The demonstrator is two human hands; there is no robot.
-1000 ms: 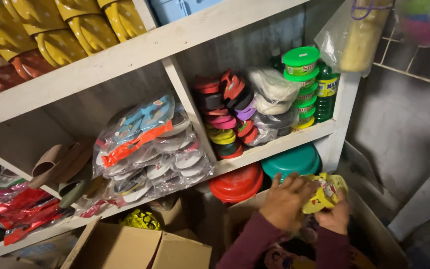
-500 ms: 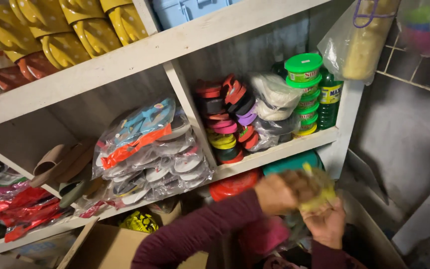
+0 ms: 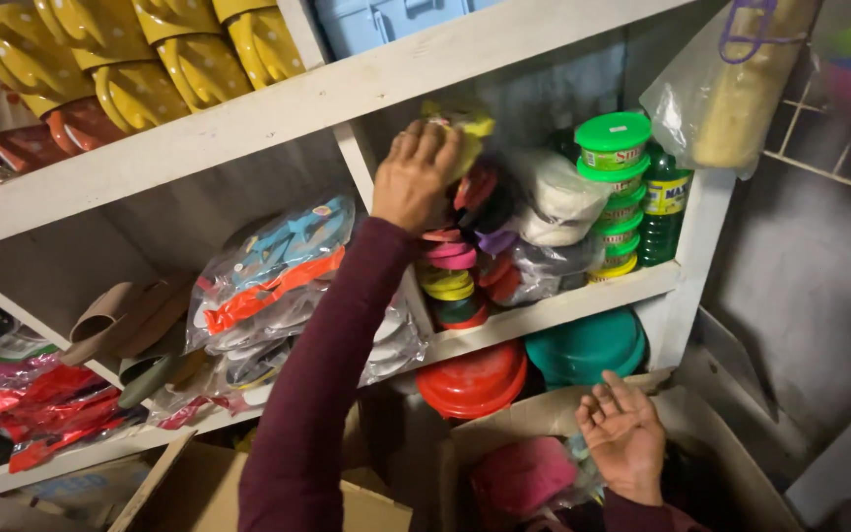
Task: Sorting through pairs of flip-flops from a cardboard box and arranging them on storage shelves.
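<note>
Reaching up into the middle shelf compartment, the left hand [image 3: 414,175] closes its fingers around a small yellow-wrapped packet [image 3: 465,123], holding it at the top of a stack of coloured tape rolls [image 3: 460,261], just under the white shelf board [image 3: 347,94]. The grip is from above and behind, so the palm hides most of the packet; only its crinkled yellow edge shows past the fingertips. The right hand [image 3: 622,433] hangs low, palm up and fingers loosely spread, grasping nothing, over an open cardboard box [image 3: 504,433] that holds a pink item [image 3: 524,473] (its kind cannot be told).

Beside the tape rolls stand white bundles in clear wrap [image 3: 554,202], a column of green-lidded tubs [image 3: 613,187] and a green bottle [image 3: 664,212], stacked upright to fit the narrow bay. Below the shelf, red basins [image 3: 475,379] and teal basins [image 3: 583,345] nest in one another. Left of the upright divider, bagged sandals [image 3: 278,276] lie heaped in clear plastic, and yellow jugs [image 3: 140,59] line the top shelf. A bagged yellow roll [image 3: 741,89] hangs at the upper right.
</note>
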